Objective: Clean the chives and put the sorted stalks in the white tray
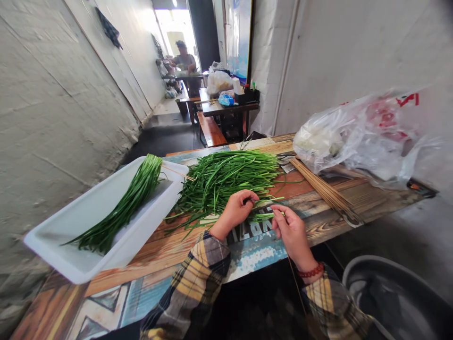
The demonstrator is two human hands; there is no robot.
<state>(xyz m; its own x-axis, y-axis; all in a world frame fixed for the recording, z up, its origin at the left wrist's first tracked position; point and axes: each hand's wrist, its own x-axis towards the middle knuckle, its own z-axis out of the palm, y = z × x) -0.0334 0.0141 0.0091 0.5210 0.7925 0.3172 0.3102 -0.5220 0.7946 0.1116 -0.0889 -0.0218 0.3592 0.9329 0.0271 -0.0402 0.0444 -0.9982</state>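
Note:
My left hand [238, 209] is curled, pinching the ends of some green chive stalks at the near edge of a big loose pile of chives [226, 182] on the wooden table [318, 208]. My right hand [292, 231] is closed on a thin bamboo skewer [295, 278] that runs down toward my lap, its tip against a small bunch of chive ends [264, 217] between both hands. Both sleeves are yellow plaid, and a red bead bracelet sits on the right wrist.
A white plastic tray [88, 212] on the left holds a bundled row of chives [123, 208]. A bundle of bamboo skewers [327, 191] lies to the right, beside clear plastic bags [368, 137]. A grey tub [396, 293] stands lower right. Far back, a person [184, 59] sits at another table.

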